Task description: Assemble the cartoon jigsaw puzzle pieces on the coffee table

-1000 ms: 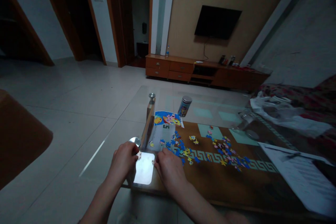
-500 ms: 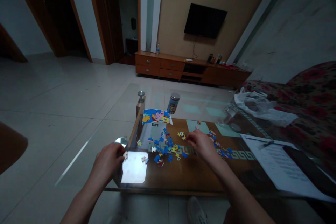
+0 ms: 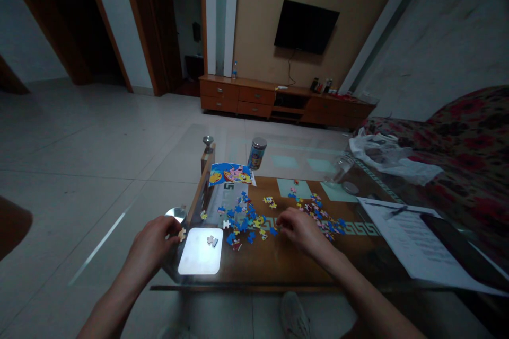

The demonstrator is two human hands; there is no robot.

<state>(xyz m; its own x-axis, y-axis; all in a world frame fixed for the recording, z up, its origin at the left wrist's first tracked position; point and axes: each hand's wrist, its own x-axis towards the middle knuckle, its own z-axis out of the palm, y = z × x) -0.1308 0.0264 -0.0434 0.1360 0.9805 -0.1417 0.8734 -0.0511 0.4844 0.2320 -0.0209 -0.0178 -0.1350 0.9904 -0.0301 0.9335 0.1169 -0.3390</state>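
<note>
My left hand [image 3: 156,239] is closed in a pinch on a pale jigsaw puzzle piece [image 3: 182,234] just left of the white board [image 3: 199,262]. On that board lie pale joined pieces [image 3: 212,241]. My right hand [image 3: 301,229] hovers low over the glass table with its fingers curled together; whatever is between the fingertips is hidden. Beside those fingertips lies a blue puzzle piece [image 3: 273,231]. Blue and yellow loose pieces [image 3: 246,214] spread between my hands, and more mixed pieces [image 3: 316,206] lie behind and right of my right hand.
A cartoon picture sheet [image 3: 233,174] and a tin can [image 3: 257,153] stand toward the back. To the right are a glass jar [image 3: 342,167], a plastic bag [image 3: 393,159], printed paper [image 3: 392,233] with a pen, and a dark phone-like slab [image 3: 461,246]. The glass table edge [image 3: 246,288] runs nearest me.
My right hand has shifted slightly down, away from the yellow-and-white pieces, uncovering pieces behind it. My left hand keeps its pinch on the pale piece. The whole view has shifted a little.
</note>
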